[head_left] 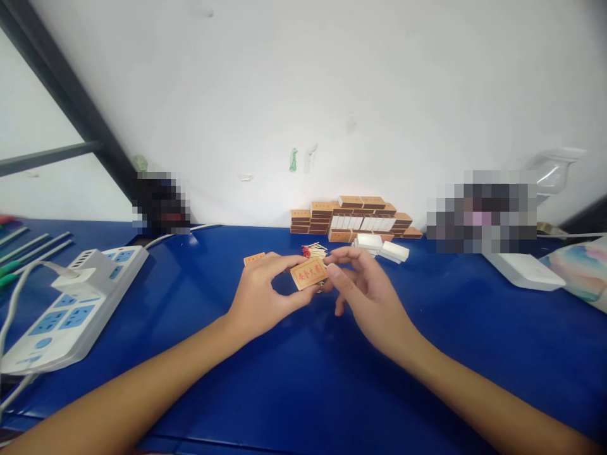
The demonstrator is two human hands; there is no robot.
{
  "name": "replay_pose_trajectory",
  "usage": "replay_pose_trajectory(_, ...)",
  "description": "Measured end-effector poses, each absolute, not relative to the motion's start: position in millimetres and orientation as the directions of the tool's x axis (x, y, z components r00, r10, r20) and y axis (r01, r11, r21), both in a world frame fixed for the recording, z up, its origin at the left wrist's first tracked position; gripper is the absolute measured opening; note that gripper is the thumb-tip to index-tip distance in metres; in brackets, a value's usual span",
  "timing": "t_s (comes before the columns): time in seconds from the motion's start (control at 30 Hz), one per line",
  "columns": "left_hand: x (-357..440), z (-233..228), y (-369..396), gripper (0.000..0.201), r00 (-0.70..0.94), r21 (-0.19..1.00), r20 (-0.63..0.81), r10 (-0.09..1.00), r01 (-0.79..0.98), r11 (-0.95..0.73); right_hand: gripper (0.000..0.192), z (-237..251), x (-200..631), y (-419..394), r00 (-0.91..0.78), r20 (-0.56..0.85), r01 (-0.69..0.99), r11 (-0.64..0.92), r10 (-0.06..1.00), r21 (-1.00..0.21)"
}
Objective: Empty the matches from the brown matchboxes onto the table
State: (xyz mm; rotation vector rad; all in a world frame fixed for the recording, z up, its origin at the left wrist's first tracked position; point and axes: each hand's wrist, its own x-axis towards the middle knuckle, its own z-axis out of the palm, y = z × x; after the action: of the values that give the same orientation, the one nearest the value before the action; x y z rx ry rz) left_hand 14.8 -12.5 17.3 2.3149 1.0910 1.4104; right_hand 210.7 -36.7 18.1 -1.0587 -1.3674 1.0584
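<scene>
Right at the centre of the frame, both hands meet over a small matchbox (308, 273), a flat rectangular card sleeve, tan with red printed characters on its face. The left hand (262, 294) pinches its left end between thumb and curled fingers, holding it tilted just above the glossy blue tabletop (294, 379). The right hand (367, 287) comes in from the right, thumb pressed against the box's right end, its other fingers loosely arched above and behind it.

Just behind the box, a little heap of loose matches (315, 251) lies on the blue surface, thin pale wooden sticks with red heads bunched to the left. A second tan box (254, 258) lies flat just left of them, near the left hand's knuckles. Further back, against the white wall, a stack of matchboxes (353, 218) rises in brick-like rows, tan sleeves with a band of white inner trays showing in the middle. A few white trays (382, 248) lie separately just in front of the stack's right side.

At the lower left of the frame sits a long white plastic power strip (71, 306) with blue socket panels, a white adapter plugged into it, and cables trailing off the edge. At the right, a flat white rounded box (524, 270) rests on the table beside a pastel patterned cloth (581, 268).
</scene>
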Motion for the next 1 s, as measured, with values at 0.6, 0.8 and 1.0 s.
replay_pose_trajectory(0.6, 13, 12, -12, 0.039, 0.366, 0.473, 0.669, 0.647, 0.462, -0.750, 0.043, 22, 210, -38, -0.135, 0.034, 0.108, 0.048, 0.990, -0.993)
replay_pose_trajectory(0.8, 9, 10, -8, 0.039, 0.378, 0.403, 0.652, 0.657, 0.561, -0.723, 0.035, 14, 220, -27, -0.007, -0.021, 0.041, -0.021, 1.000, -0.999)
replay_pose_trajectory(1.0, 9, 15, -7, 0.035, 0.323, 0.459, 0.635, 0.702, 0.572, -0.679, 0.030, 18, 228, -18, 0.094, 0.011, 0.033, 0.008, 0.995, -0.999)
